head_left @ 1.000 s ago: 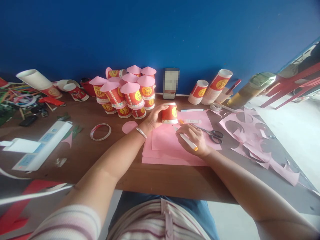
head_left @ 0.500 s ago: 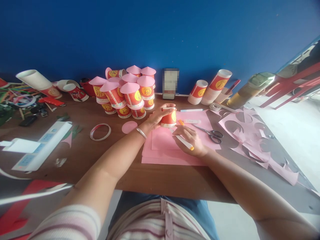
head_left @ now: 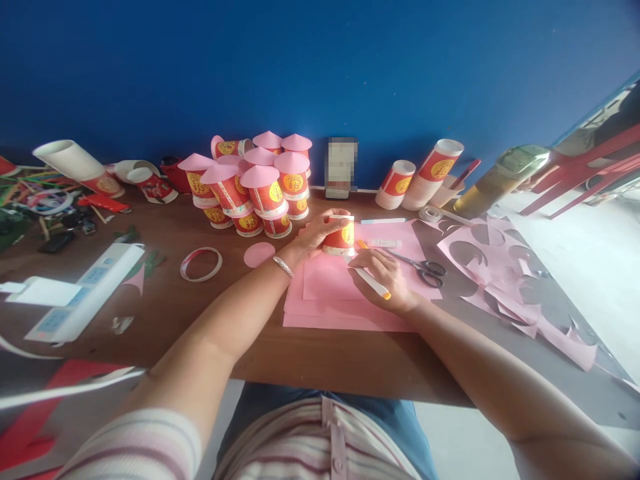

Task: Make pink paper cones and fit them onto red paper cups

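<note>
My left hand (head_left: 321, 235) is wrapped round a red paper cup (head_left: 341, 237) with a yellow emblem, held upside down above pink paper sheets (head_left: 325, 313). In my right hand (head_left: 383, 277) is a white marker pen (head_left: 371, 283) with an orange-yellow end, its tip side close to the cup's lower rim; whether it touches cannot be made out. Just beyond that hand lie scissors (head_left: 431, 272) and a capped white marker (head_left: 386, 243). A pink paper disc (head_left: 259, 254) rests left of the sheets, near my left wrist.
Several cups with pink cone roofs (head_left: 263, 190) are stacked at the back left. A phone (head_left: 341, 168) leans on the blue wall. Stacked cups (head_left: 434, 175) and a bottle (head_left: 500, 179) stand back right. Paper scraps (head_left: 515, 287), a tape ring (head_left: 201, 265) and a power strip (head_left: 83, 293) flank the workspace.
The cup and my left hand have shifted very slightly to the right. My right hand with the marker pen has also moved a little to the right.
</note>
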Demonstrator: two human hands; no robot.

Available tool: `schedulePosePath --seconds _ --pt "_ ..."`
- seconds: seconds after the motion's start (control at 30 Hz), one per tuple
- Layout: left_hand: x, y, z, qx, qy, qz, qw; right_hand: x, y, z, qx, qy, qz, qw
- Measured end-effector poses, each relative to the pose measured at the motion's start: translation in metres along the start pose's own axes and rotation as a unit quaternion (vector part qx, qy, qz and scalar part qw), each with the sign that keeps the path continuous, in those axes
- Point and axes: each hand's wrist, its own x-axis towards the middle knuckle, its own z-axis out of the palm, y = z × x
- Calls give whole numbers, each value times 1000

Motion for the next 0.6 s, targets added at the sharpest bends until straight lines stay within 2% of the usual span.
schedulePosePath --seconds 0.4,0.6 --pt "5 -9 -4 37 4 31 999 -3 2 2 -12 -11 8 1000" --pt "9 -18 -7 42 65 51 996 -1 1 0 -5 1 -8 1000"
